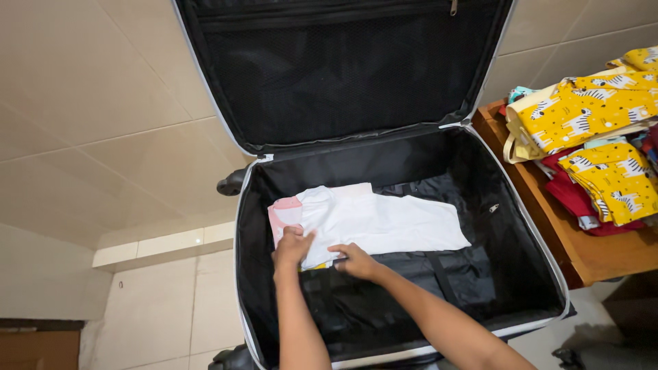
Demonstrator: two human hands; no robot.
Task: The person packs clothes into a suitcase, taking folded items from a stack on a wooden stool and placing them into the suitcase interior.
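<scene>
Against the left wall of an open black suitcase (528, 226) lies a folded white garment (384, 223). Left hand (291, 248) presses flat on its near-left corner, fingers spread; right hand (355, 260) pinches its near edge, seemingly to keep the fold neat. Yellow printed clothes (589, 109) wait on a wooden table (582, 257) beside the suitcase's right edge.

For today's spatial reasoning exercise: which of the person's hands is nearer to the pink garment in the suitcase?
Left. The left hand rests just below the pink garment, touching the folded pile there. The right hand lies farther right, on the white garment's lower edge.
</scene>
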